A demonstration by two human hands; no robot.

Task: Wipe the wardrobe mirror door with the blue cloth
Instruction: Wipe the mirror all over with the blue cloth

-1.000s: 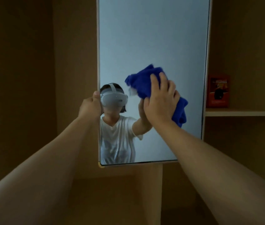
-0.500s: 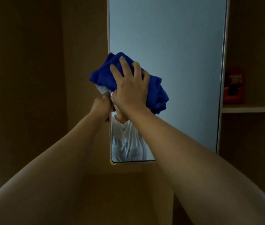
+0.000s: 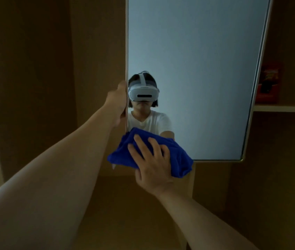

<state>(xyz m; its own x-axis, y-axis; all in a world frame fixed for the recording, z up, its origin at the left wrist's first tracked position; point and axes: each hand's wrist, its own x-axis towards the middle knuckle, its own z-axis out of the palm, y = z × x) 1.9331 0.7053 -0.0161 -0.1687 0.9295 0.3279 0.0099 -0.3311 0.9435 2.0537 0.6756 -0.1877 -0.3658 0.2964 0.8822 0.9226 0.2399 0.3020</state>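
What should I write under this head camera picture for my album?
Right hand presses blue cloth on the mirror door's lower corner; left hand holds its edge.

Both bare arms are reaching forward and up, nearly straight. The left hand [image 3: 118,101] is gripping the left edge of the mirror door [image 3: 193,69], thumb side toward the camera, its fingers hidden behind the edge. The right hand [image 3: 152,163] is lying lower, back facing the camera, fingers spread and slightly bent, pressing the bunched blue cloth [image 3: 179,159] against the door's bottom left corner. The right wrist is bending back, and the forearm is running down to the lower right.
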